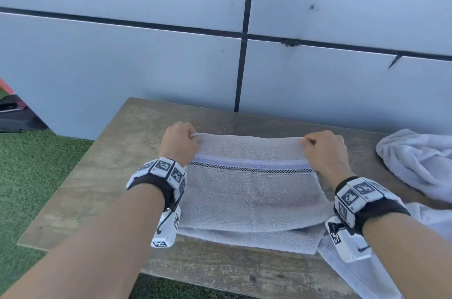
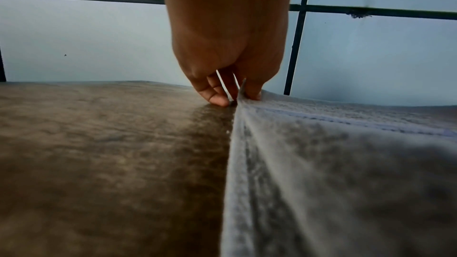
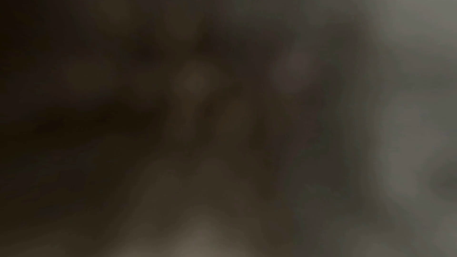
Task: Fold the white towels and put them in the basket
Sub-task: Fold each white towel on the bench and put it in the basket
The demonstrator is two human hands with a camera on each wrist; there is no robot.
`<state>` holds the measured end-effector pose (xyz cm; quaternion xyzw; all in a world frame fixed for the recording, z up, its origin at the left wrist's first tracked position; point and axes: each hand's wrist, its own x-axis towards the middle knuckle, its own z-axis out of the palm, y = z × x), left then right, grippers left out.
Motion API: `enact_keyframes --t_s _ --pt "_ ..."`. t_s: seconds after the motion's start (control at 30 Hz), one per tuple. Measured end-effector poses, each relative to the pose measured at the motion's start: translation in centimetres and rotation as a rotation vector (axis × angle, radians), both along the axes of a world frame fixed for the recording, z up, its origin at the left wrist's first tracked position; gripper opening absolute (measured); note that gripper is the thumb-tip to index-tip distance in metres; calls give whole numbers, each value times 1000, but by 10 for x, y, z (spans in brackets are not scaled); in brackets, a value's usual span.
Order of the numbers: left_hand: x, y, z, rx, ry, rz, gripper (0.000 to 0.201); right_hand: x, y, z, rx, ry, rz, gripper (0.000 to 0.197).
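Presently, my left hand (image 1: 179,142) pinches the far left corner of the white towel (image 1: 252,191), thumb and curled fingers closed on the fabric edge. The left wrist view confirms it: my fingertips (image 2: 219,101) meet the wooden table (image 1: 97,176) at the towel's corner (image 2: 321,163), the cloth gathered between thumb and fingers. My right hand (image 1: 322,149) grips the far right corner in like fashion, fingers curled over the edge. The right wrist view is dark and blurred; nothing can be determined from it.

Towel: lying on the table, folded over on itself, with a lower layer showing along the near edge beneath the upper one. A pale band and a black checked stripe run across the upper layer, just nearer to me than my hands. The far edge is drawn taut between both hands.

Second white towel (image 1: 415,161): crumpled, on the right part of the table, apart from the one I hold. A white mesh fabric (image 1: 354,271) hangs at the table's near right corner, under my right wrist; whether it is the basket I cannot tell.

Surroundings: pale panelled wall (image 1: 122,54) behind the table, green turf (image 1: 36,176) to the left.
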<state>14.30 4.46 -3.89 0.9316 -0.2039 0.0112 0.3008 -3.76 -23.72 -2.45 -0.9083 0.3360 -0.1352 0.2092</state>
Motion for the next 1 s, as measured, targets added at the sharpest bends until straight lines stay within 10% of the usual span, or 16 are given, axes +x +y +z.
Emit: enact_keyframes --t_s 1.0 --pt "-36 17 -10 137 -56 -222 23 -10 22 -4 -71 327 177 22"
